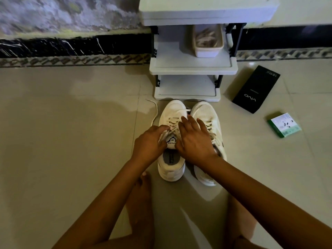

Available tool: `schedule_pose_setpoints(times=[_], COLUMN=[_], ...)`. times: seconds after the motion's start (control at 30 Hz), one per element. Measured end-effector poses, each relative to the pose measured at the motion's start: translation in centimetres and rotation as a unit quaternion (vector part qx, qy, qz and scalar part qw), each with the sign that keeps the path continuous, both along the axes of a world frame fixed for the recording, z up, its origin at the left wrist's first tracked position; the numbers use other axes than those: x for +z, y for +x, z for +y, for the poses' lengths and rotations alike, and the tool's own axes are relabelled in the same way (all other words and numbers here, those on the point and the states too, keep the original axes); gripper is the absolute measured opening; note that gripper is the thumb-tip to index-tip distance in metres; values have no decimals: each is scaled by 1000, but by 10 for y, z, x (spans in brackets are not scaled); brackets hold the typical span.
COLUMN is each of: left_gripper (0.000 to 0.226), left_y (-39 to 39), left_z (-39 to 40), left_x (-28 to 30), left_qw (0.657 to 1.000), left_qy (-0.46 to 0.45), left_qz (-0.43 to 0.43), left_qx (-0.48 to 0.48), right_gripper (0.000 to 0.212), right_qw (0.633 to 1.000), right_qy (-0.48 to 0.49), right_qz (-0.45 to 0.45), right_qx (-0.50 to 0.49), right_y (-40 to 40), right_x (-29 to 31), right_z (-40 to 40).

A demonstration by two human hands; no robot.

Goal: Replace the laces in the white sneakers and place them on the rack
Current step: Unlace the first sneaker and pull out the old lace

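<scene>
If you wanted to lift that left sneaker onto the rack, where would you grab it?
Probably the heel collar of the left sneaker, from above and the near side: the opening faces up, the heel points toward the person, and both hands leave it uncovered.

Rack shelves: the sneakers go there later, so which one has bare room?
The bottom shelf looks bare across its width. The middle shelf is free left of the white tub. Floor before the rack is crowded by sneakers and both hands.

head view looks steeply down, close over floor before rack.
</scene>
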State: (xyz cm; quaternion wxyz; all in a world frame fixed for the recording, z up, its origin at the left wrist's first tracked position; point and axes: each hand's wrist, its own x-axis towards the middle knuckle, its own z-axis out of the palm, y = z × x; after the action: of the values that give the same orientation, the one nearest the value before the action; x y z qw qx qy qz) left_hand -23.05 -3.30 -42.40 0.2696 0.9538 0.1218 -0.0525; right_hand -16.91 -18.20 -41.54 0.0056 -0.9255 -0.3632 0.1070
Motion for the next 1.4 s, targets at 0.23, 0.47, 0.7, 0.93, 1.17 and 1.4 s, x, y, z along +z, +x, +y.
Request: schedule_pose_setpoints(times=[0.23, 0.47, 0.7, 0.93, 1.17, 1.4], left_gripper=[34, 9, 11, 30, 10, 26], left_y=[12, 29, 31, 14, 18, 14], left_z=[-11, -12, -15, -10, -13, -12], left_x=[3, 4, 15, 5, 7, 11], left_qw=[973, 996, 988, 987, 995, 997], left_qy=[218, 76, -142, 150, -35, -68], left_qz=[-17, -20, 21, -28, -89, -43], left_qx=[-77, -36, 63, -53, 24, 10], right_gripper=[76, 63, 61, 63, 62, 61], right_qw=[998, 1000, 998, 997, 997, 997], right_qy=[-43, -5, -30, 8, 34, 50], right_qz=[43, 14, 52, 80, 64, 50], right_qx=[-14, -8, -3, -11, -16, -14], right_y=[-7, -17, -15, -14, -11, -10], right_x=[-14, -25, -25, -25, -30, -34], right_z=[-7, -3, -5, -3, 0, -2])
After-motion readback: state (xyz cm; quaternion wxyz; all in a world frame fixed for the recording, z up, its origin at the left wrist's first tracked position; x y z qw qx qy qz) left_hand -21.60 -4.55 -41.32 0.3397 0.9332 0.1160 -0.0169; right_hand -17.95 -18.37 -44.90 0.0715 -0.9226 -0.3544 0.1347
